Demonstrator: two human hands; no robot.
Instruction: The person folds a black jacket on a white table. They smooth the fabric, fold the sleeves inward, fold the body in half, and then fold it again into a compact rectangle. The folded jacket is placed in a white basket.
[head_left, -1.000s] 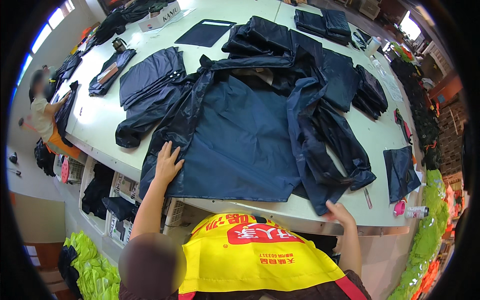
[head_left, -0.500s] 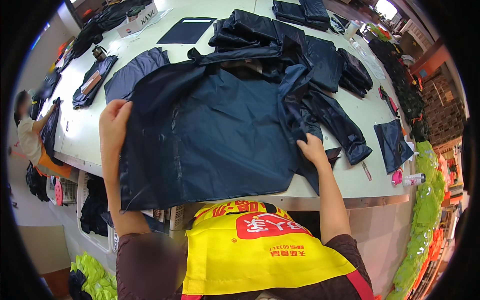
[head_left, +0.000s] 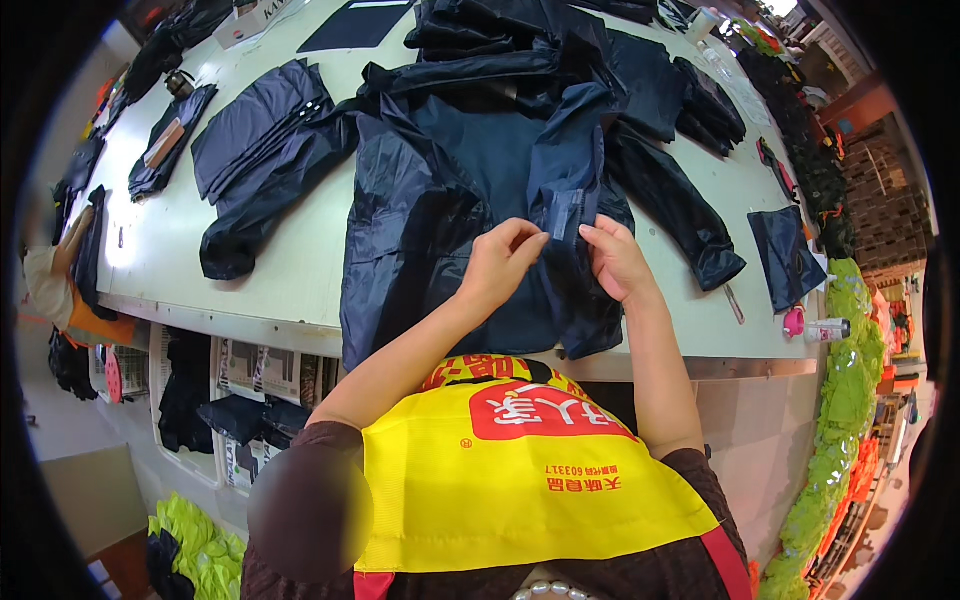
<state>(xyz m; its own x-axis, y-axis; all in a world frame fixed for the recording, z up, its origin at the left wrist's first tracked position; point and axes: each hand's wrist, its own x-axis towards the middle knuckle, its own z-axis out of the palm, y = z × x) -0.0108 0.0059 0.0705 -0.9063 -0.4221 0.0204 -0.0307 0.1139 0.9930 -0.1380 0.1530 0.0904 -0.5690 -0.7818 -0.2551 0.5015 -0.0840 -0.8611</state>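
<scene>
A dark navy jacket (head_left: 400, 225) lies spread over the near edge of the white table, with its front panels apart and its sleeves out to both sides. My left hand (head_left: 503, 264) is closed in a pinch on the inner side of the jacket's right-hand front panel. My right hand (head_left: 616, 259) pinches the same panel a little further right, thumb and fingers together at the cloth. Between the two hands runs a shiny strip (head_left: 565, 212) along the panel. The lower hem hangs toward my yellow apron (head_left: 500, 480).
Folded dark garments (head_left: 480, 35) are piled behind the jacket, with more at the far right. A folded dark piece (head_left: 780, 265), a pink item (head_left: 793, 322) and a small bottle (head_left: 828, 330) stand at the right edge. Another person (head_left: 55, 270) works at far left.
My left hand has let go of the left panel's edge and moved right to the other panel. The left panel now lies folded outward, baring the left sleeve. My right hand has risen slightly.
</scene>
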